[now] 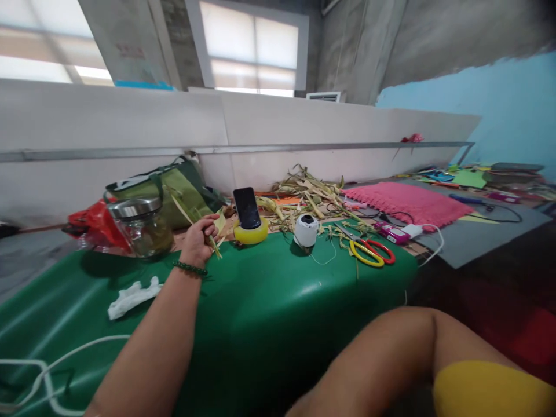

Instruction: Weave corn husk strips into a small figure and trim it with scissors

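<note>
Evidently, the left hand (200, 238) grips husk strips (215, 248) between glass jar (145, 231) and phone (247, 208), the right hand unseen, grip unclear

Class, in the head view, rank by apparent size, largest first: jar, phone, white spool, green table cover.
1. Green table cover
2. Jar
3. Phone and white spool, both smaller; too alike to rank surely.

Holds leafy strips (216, 249) in the left hand (198, 239), beside a phone (247, 209) on a yellow stand (252, 234). Bends the right arm (382, 353) low, before a green-covered table (269, 284).
</note>
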Demonstrator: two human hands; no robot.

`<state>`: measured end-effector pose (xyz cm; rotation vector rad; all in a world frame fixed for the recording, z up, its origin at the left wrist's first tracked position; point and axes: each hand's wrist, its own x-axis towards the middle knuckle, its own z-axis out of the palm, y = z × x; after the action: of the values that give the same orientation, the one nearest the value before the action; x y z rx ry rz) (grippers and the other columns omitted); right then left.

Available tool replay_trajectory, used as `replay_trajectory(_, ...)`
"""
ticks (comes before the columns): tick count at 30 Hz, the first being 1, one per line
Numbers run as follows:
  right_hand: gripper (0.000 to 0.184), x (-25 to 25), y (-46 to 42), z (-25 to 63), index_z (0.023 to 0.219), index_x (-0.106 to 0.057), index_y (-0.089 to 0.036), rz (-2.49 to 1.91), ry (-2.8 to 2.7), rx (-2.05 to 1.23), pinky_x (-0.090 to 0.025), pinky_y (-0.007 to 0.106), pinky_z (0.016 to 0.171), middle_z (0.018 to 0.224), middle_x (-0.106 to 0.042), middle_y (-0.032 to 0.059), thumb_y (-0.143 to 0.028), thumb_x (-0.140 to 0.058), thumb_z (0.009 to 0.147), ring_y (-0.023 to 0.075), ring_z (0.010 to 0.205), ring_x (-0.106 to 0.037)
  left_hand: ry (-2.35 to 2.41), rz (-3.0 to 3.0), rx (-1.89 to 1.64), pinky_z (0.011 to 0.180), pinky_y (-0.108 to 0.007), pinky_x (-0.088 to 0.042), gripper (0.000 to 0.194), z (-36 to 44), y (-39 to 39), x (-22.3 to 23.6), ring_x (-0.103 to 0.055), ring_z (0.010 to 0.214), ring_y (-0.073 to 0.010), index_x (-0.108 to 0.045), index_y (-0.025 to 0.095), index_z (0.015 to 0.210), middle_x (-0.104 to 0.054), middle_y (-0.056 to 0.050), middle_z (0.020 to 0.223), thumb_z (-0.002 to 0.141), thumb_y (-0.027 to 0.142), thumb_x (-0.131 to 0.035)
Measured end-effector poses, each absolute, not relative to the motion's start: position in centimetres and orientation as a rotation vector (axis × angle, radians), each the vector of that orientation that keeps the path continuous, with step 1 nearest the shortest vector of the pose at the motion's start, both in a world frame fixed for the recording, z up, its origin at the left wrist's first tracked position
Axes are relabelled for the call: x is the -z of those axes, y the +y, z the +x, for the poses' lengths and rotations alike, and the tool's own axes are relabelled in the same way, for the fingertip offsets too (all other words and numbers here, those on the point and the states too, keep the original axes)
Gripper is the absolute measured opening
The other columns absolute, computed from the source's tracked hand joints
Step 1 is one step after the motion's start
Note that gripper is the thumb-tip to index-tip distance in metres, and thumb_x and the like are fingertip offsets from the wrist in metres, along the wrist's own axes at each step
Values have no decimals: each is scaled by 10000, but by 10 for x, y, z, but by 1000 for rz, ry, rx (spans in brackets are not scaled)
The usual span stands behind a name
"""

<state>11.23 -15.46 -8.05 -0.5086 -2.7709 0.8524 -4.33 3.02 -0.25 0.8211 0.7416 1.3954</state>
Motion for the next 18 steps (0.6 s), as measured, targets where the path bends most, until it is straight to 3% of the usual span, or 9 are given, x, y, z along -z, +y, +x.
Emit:
replay_trajectory(2,186,72,-154,129,867,-692,-248,-324,-2691,-883,-490,190,826,989,-716,22,-414,-658,790,138,994,-643,747,853,-1369,320,-145,-237,99,-42,29,3,-268,294,-53,-594,119,662,-301,89,324,633,79,-509)
replay_trajectory(4,293,60,-146,150,914,-682,-193,-684,-2259,-731,-475,259,891,1039,-698,86,-423,-500,900,163,1035,-621,752,858,-1368,321,-144,-236,100,-42,28,2,-268,297,-53,-597,118,666,-294,90,329,632,80,-512)
replay_trajectory(6,399,53,-145,168,979,-666,-190,-960,-2024,-689,-484,277,870,1078,-685,87,-382,-316,979,152,1016,-622,737,847,-1380,321,-145,-241,106,-43,28,2,-273,302,-58,-603,115,664,-290,87,331,649,91,-500)
replay_trajectory(8,333,58,-158,178,986,-659,-191,-920,-2184,-771,-500,247,800,1040,-694,66,-385,-390,960,146,942,-643,702,832,-1388,318,-150,-244,133,-45,29,1,-287,311,-66,-610,110,659,-295,77,336,688,116,-481)
replay_trajectory(12,165,64,-190,174,795,-660,-189,-281,-2834,-829,-433,161,537,815,-713,14,-326,-596,861,95,683,-644,680,797,-1402,315,-161,-247,236,-47,30,0,-299,318,-76,-623,104,657,-298,64,347,783,161,-432)
replay_trajectory(15,175,37,-174,168,951,-655,-178,-428,-2697,-504,-441,178,624,904,-714,37,-315,-598,860,116,799,-652,684,757,-1494,365,-155,-323,295,-50,30,-4,-336,336,-70,-637,96,715,-323,61,368,847,154,-380)
replay_trajectory(18,200,1,-125,160,953,-673,-160,-760,-2506,-189,-427,214,632,870,-712,60,-287,-528,900,135,749,-642,725,740,-1668,494,-163,-427,306,-59,32,-7,-416,388,-68,-623,131,795,-343,73,403,897,171,-338)
